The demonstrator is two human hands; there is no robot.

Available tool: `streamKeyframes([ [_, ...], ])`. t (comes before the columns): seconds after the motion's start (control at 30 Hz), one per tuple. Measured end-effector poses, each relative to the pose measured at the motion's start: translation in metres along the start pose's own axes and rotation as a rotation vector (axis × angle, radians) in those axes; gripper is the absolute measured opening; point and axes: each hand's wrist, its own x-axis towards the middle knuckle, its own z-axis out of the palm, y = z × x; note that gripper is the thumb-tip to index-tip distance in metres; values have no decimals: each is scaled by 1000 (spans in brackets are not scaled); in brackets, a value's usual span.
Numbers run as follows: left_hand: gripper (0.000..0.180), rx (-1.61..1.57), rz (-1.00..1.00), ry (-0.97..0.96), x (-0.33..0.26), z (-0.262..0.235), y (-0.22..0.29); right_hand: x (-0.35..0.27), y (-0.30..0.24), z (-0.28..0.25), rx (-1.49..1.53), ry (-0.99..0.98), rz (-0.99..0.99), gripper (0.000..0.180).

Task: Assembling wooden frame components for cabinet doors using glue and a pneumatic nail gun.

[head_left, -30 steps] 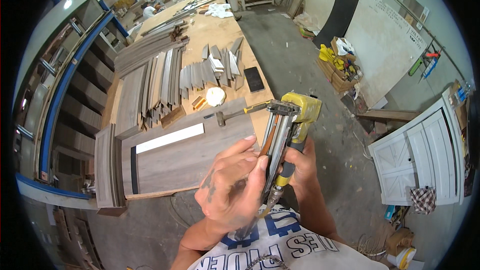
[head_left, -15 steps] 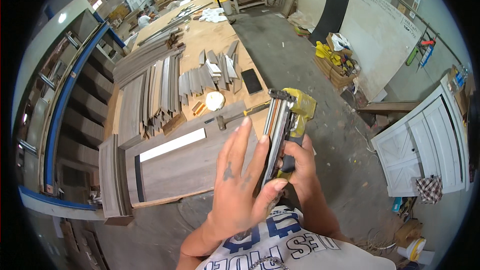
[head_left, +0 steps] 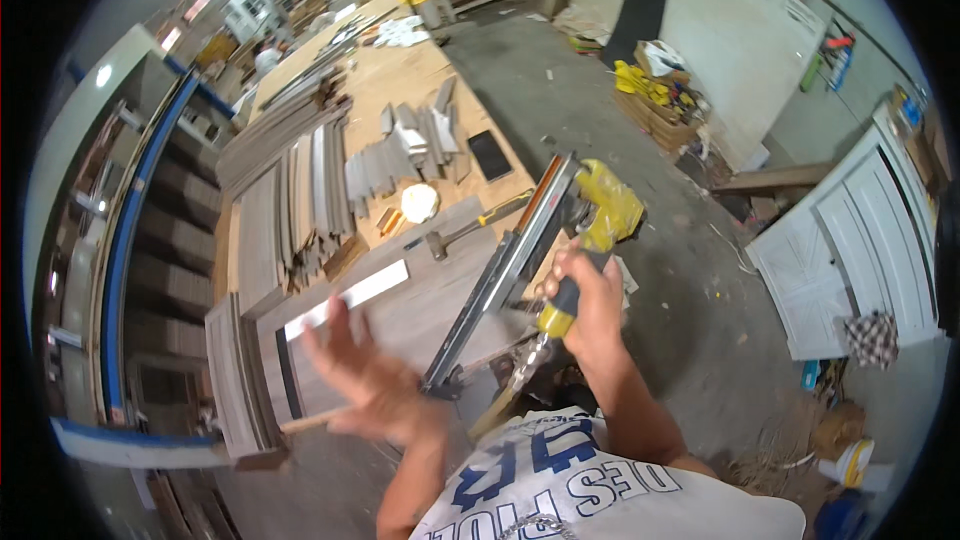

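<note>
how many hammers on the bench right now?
1: the hammer lies on the workbench, beside the round white disc, ahead of the nail gun. Others may hide among the wood strips.

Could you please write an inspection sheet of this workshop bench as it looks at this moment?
Surface: long wooden workbench, mostly covered.
Job's things: yellow nail gun with long magazine; grey board under it.
Clutter: stacks of grey strips, hammer, dark phone, round white disc.
Hands: right hand grips the gun's handle; left hand open, blurred, by the magazine's lower end.
Cables: nothing seen clearly.
Surroundings: concrete floor, white door leaning at right, shelving at left.
</note>
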Motion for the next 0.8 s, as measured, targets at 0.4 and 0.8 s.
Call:
streamKeyframes([
  [0.4, 87, -43, -93, -158, -4, 37, -32, -1, 2, -2, -140, -116, -98, 20],
  [0.8, 47, 400, -783, -165, -60, -145, -74, 111, 34, -97, -1147, -172, -71, 31],
])
